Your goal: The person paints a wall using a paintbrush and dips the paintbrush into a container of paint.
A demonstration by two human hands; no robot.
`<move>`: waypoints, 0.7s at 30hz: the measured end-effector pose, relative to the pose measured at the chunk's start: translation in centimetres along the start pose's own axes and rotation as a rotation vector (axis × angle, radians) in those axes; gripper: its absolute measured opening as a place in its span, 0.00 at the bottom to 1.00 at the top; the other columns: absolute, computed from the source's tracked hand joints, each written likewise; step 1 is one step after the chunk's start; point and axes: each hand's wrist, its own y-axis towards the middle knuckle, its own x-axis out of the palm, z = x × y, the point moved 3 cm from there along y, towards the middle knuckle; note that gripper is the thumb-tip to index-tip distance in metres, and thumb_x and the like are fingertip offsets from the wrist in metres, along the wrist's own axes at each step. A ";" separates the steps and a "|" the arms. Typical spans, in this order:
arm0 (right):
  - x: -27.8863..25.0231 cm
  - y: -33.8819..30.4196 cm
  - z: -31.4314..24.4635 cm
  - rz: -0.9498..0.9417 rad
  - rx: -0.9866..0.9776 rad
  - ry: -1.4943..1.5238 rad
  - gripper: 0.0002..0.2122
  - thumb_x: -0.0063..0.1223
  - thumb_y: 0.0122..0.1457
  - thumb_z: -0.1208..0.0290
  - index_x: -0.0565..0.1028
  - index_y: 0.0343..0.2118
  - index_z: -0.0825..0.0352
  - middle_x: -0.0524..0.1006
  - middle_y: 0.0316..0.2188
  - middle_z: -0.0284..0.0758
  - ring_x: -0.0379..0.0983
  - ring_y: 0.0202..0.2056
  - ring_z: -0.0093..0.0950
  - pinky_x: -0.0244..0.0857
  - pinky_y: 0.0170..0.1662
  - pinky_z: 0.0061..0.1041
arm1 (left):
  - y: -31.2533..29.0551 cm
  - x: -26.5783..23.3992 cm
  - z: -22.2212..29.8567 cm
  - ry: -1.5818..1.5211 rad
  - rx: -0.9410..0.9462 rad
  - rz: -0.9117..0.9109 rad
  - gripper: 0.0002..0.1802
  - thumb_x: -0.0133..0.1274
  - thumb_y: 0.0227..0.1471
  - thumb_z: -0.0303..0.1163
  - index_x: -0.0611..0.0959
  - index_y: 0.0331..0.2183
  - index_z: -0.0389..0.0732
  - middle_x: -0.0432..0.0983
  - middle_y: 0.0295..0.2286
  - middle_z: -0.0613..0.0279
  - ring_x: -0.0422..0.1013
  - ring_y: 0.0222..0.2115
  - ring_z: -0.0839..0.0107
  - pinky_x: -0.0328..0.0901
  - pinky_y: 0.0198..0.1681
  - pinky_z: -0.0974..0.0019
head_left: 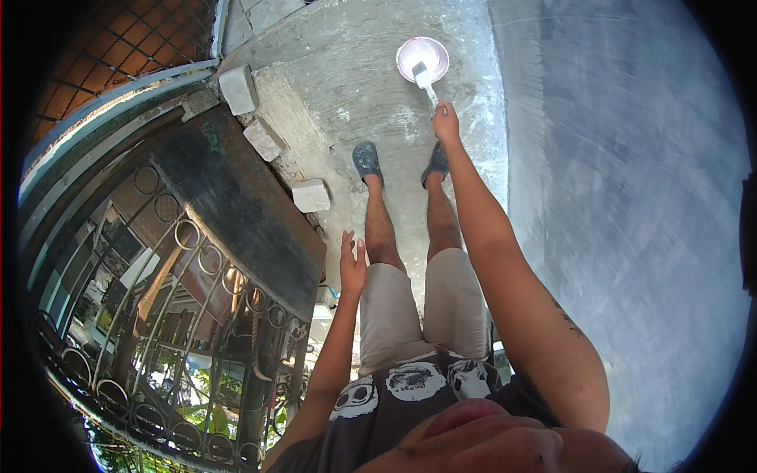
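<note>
My right hand (445, 122) is closed around the handle of a paintbrush (426, 84), its arm stretched forward. The brush's bristle end reaches over a round, shallow white tub (402, 69) with reddish marks on its rim. Whitish paint (426, 54) shows inside the tub. Whether the bristles touch the paint, I cannot tell. The tub stands on the concrete floor ahead of my feet. By my left knee, my left hand (352, 268) hangs free with fingers stretched out and nothing in it.
A grey-white wall (615, 197) runs along my right. Left of my shoes lie several pale blocks (311, 195) at the edge of the concrete floor (315, 94). Beyond them are a dark panel (236, 205) and a metal grille (169, 315) with rings. A mesh screen (134, 47) is at the far left.
</note>
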 end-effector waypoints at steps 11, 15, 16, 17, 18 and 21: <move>-0.6 0.2 0.3 -0.165 1.159 0.678 0.09 0.36 0.69 0.65 0.66 0.39 0.65 0.65 0.22 0.31 0.55 0.16 0.19 0.43 0.16 0.22 | -0.3 -1.3 0.4 -0.022 -0.061 0.011 0.32 0.44 0.69 0.46 0.66 0.62 0.31 0.53 0.66 0.38 0.63 0.61 0.46 0.59 0.63 0.54; -2.0 -1.7 -0.8 -0.154 1.171 0.769 0.09 0.38 0.68 0.65 0.65 0.38 0.65 0.65 0.21 0.31 0.54 0.15 0.19 0.43 0.15 0.22 | -0.2 -1.0 1.4 -0.003 -0.007 0.008 0.32 0.44 0.69 0.46 0.66 0.62 0.31 0.52 0.66 0.39 0.63 0.61 0.46 0.59 0.63 0.54; -2.4 -2.4 -0.9 -0.127 1.176 0.789 0.08 0.37 0.68 0.65 0.65 0.36 0.64 0.65 0.20 0.30 0.54 0.15 0.18 0.43 0.15 0.22 | -0.2 -0.9 1.7 0.029 0.009 0.009 0.32 0.44 0.69 0.47 0.66 0.63 0.32 0.54 0.66 0.39 0.64 0.61 0.47 0.59 0.63 0.54; -2.8 -3.0 -1.0 -0.080 1.176 0.803 0.08 0.37 0.68 0.66 0.65 0.35 0.63 0.64 0.20 0.30 0.53 0.14 0.18 0.43 0.15 0.22 | -0.1 -0.7 1.9 0.053 0.020 0.005 0.32 0.43 0.69 0.47 0.66 0.63 0.33 0.56 0.65 0.39 0.64 0.61 0.47 0.60 0.62 0.54; -3.1 -3.9 -1.2 -0.100 1.180 0.808 0.08 0.37 0.68 0.66 0.65 0.35 0.63 0.64 0.20 0.30 0.53 0.14 0.18 0.43 0.15 0.22 | -0.2 -0.7 2.0 0.058 0.026 0.010 0.32 0.43 0.69 0.47 0.66 0.63 0.33 0.56 0.65 0.39 0.64 0.61 0.47 0.60 0.62 0.54; -3.2 -5.4 -1.7 -0.040 1.134 0.855 0.09 0.38 0.69 0.65 0.69 0.41 0.64 0.65 0.21 0.30 0.53 0.14 0.18 0.43 0.15 0.21 | -0.2 -0.5 1.8 0.050 0.015 0.008 0.32 0.43 0.69 0.47 0.66 0.63 0.34 0.55 0.66 0.39 0.64 0.62 0.47 0.59 0.63 0.54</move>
